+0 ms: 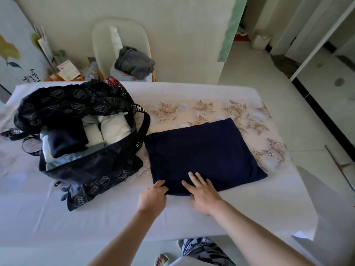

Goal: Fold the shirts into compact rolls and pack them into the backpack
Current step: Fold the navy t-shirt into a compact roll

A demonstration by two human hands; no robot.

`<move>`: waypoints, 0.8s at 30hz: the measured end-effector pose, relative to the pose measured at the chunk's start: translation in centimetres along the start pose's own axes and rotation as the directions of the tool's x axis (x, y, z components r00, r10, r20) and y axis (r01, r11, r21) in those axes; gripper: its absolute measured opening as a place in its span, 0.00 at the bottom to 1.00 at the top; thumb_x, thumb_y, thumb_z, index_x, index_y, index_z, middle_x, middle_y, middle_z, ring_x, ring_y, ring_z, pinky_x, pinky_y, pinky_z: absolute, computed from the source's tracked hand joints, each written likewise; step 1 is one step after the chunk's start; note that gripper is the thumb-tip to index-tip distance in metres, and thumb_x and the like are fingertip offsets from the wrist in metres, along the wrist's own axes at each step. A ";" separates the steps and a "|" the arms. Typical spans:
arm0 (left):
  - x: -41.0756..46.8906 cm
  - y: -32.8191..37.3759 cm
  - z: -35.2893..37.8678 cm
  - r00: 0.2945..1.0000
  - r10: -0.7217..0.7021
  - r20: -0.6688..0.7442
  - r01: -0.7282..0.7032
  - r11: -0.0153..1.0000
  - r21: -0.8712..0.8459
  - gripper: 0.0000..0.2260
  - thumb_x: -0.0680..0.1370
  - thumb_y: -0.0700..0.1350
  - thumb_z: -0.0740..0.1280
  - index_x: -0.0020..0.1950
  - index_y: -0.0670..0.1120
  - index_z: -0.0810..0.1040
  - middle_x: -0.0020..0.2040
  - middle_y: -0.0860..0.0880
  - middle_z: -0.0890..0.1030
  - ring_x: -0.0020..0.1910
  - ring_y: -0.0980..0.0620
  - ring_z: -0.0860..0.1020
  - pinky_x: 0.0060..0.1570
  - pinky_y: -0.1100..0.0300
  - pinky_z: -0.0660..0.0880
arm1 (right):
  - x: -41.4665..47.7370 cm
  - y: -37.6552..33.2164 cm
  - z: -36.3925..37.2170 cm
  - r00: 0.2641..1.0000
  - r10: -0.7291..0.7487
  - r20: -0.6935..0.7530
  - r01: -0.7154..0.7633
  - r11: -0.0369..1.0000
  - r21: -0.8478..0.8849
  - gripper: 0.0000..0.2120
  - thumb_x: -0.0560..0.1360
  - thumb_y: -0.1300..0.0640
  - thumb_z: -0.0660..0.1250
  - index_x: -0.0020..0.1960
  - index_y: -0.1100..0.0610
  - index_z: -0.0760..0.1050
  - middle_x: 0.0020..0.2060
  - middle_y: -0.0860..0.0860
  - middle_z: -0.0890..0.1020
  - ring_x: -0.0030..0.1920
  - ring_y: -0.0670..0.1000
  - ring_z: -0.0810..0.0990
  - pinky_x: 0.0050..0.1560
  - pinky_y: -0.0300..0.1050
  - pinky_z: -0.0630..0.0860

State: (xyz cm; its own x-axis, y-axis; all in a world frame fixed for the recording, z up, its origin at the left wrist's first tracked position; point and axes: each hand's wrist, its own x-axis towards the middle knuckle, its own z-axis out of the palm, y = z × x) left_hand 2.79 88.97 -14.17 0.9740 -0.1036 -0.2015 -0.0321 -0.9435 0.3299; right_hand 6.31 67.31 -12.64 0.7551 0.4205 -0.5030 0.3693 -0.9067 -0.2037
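Note:
A dark navy shirt lies folded flat into a rectangle on the table, right of the backpack. My left hand pinches the shirt's near left corner. My right hand rests flat on the near edge with fingers spread. The black patterned backpack lies open at the left. Inside it are white rolled shirts and a dark roll.
A white chair behind the table holds a grey garment. Another white chair stands at the table's right edge. Papers and boxes sit on the floor at back left. A floral cloth covers the table's far right part.

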 end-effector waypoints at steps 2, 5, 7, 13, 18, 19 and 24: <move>0.0 0.4 -0.1 0.997 -0.057 -0.054 0.047 0.982 -0.181 0.16 0.78 0.39 0.60 0.61 0.50 0.82 0.71 0.52 0.74 0.58 0.49 0.80 0.53 0.59 0.76 | -0.2 -0.7 0.4 0.999 0.011 0.044 -0.010 1.000 -0.011 0.29 0.83 0.54 0.50 0.81 0.43 0.45 0.79 0.49 0.35 0.79 0.54 0.35 0.78 0.59 0.43; 1.2 1.2 -1.6 0.984 -0.064 -0.165 0.004 0.941 -0.339 0.13 0.77 0.35 0.63 0.54 0.43 0.85 0.65 0.47 0.78 0.60 0.48 0.79 0.58 0.65 0.71 | -0.4 0.0 -0.7 0.999 -0.009 0.045 -0.001 0.978 0.210 0.26 0.83 0.53 0.51 0.80 0.43 0.54 0.81 0.46 0.44 0.80 0.50 0.41 0.79 0.53 0.45; 2.8 2.5 -3.0 0.966 0.013 -0.258 -0.104 0.933 -0.344 0.12 0.74 0.33 0.64 0.48 0.43 0.85 0.61 0.48 0.80 0.58 0.48 0.79 0.57 0.64 0.70 | -0.6 1.1 -2.3 0.998 0.056 -0.032 -0.034 0.876 0.482 0.22 0.83 0.52 0.54 0.77 0.45 0.64 0.79 0.45 0.58 0.79 0.47 0.54 0.78 0.45 0.52; 8.0 10.9 -4.9 0.881 0.412 -0.230 -0.468 0.829 -0.307 0.12 0.71 0.33 0.64 0.44 0.45 0.85 0.60 0.47 0.80 0.61 0.47 0.76 0.63 0.61 0.69 | -0.5 7.3 -7.5 0.883 0.461 -0.086 -0.062 0.298 0.953 0.14 0.84 0.53 0.55 0.63 0.49 0.77 0.59 0.50 0.82 0.58 0.50 0.81 0.52 0.42 0.76; 8.7 16.0 -0.5 0.804 0.593 -0.044 -0.578 0.761 -0.296 0.22 0.73 0.32 0.64 0.64 0.49 0.79 0.72 0.50 0.70 0.71 0.50 0.67 0.64 0.56 0.71 | -1.5 10.6 -7.5 0.818 0.539 0.202 -0.341 0.171 0.924 0.16 0.84 0.45 0.53 0.63 0.51 0.73 0.57 0.50 0.79 0.55 0.54 0.79 0.51 0.52 0.79; 8.8 15.7 0.0 0.812 0.580 -0.064 -0.572 0.770 -0.285 0.23 0.73 0.32 0.63 0.65 0.50 0.77 0.70 0.52 0.71 0.69 0.50 0.68 0.64 0.56 0.72 | -1.5 11.0 -7.1 0.813 0.535 0.230 -0.371 0.173 0.912 0.17 0.83 0.43 0.52 0.64 0.49 0.72 0.58 0.50 0.78 0.56 0.53 0.78 0.51 0.52 0.79; 11.3 12.1 -0.6 0.929 0.342 -0.139 -0.359 0.924 -0.130 0.22 0.70 0.31 0.62 0.60 0.49 0.79 0.57 0.52 0.76 0.54 0.47 0.76 0.48 0.53 0.77 | 0.3 11.8 -5.1 0.810 0.579 0.090 -0.354 0.362 0.862 0.31 0.76 0.40 0.66 0.74 0.53 0.66 0.62 0.50 0.78 0.57 0.52 0.79 0.54 0.45 0.73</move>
State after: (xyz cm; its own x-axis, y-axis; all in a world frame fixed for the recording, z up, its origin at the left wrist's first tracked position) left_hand 13.54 76.60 -11.90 0.9253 -0.3754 0.0534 -0.3507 -0.7938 0.4969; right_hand 13.64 56.92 -10.87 0.7771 -0.1872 -0.6009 -0.6010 -0.5044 -0.6200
